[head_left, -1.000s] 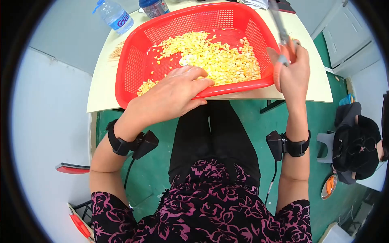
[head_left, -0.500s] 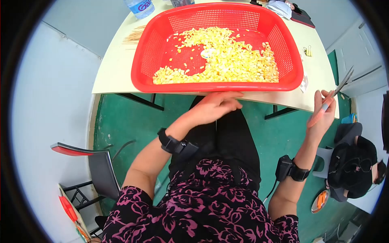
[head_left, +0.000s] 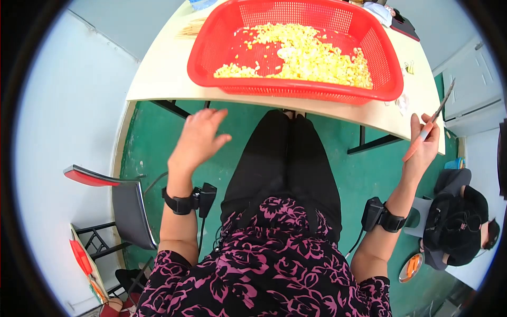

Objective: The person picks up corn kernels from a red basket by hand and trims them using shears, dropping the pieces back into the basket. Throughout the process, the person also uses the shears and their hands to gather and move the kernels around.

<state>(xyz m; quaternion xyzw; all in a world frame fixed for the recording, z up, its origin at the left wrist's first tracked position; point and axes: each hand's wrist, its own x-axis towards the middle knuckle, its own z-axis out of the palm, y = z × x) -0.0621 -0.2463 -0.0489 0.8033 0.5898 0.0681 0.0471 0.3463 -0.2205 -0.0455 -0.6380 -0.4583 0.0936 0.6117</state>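
Note:
My left hand [head_left: 198, 138] is in the air in front of the table edge, fingers apart and holding nothing. In my right hand [head_left: 422, 145], near the table's right front corner, is a pair of scissors [head_left: 442, 103] with orange-and-grey handles, blades pointing up and away. A large red plastic basket [head_left: 296, 87] with perforated walls sits on the table, its near side close to the front edge. Loose yellow corn kernels [head_left: 317, 61] lie inside it, with a small pale object among them that I cannot make out. Neither hand touches the basket.
Thin wooden sticks [head_left: 193, 27] and a water bottle [head_left: 202, 3] are at the table's back left. A binder clip [head_left: 409, 67] lies to the right. A chair [head_left: 129, 206] stands at left; a person [head_left: 459, 224] sits at right near a bowl [head_left: 404, 272] of orange pieces.
My left hand has left the basket's near rim, moving left and opening out. The right hand stays nearly in place with the scissors. The view has shifted slightly, so the basket appears higher.

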